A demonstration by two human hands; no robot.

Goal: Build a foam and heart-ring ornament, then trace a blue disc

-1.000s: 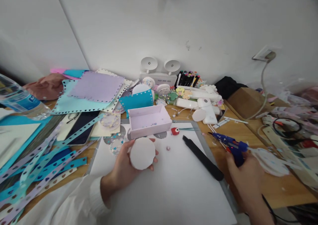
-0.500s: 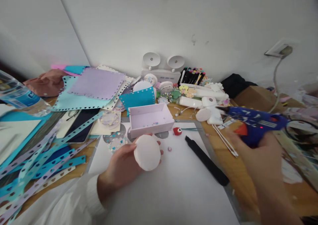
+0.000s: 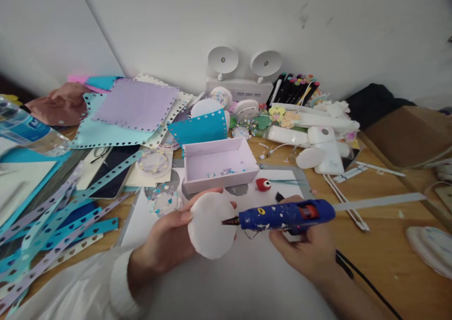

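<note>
We find the left hand [image 3: 169,242] low and left of centre, its fingers curled round the edge of a white disc [image 3: 211,225]. It holds the disc up on edge over the white sheet [image 3: 247,277], with the flat face turned toward us. The thumb lies along the disc's upper rim.

The right hand [image 3: 307,249] is wrapped round the grip of a blue glue gun [image 3: 286,215], which lies nearly level and points left. The dark nozzle tip sits at the disc's right edge; we cannot tell whether it touches. A pale glue stick [image 3: 377,201] juts from the back of the gun to the right. A black cord [image 3: 367,282] trails from under the right hand across the wooden counter [image 3: 384,235].

Just behind the disc stands an open pink box [image 3: 219,164] with a few coloured bits inside. A small red piece [image 3: 263,184] lies just beside the box, to its right.

Behind the box a teal card [image 3: 199,129] with punched edges stands upright. To the left, a lilac sheet [image 3: 136,105] lies on a stack of punched papers. Punched paper strips [image 3: 52,225] lie fanned out at the near left. A water bottle [image 3: 24,131] lies at the far left edge.

Against the wall we note a white twin-headed lamp [image 3: 243,75] and, beside it, a bundle of markers [image 3: 294,86].
</note>
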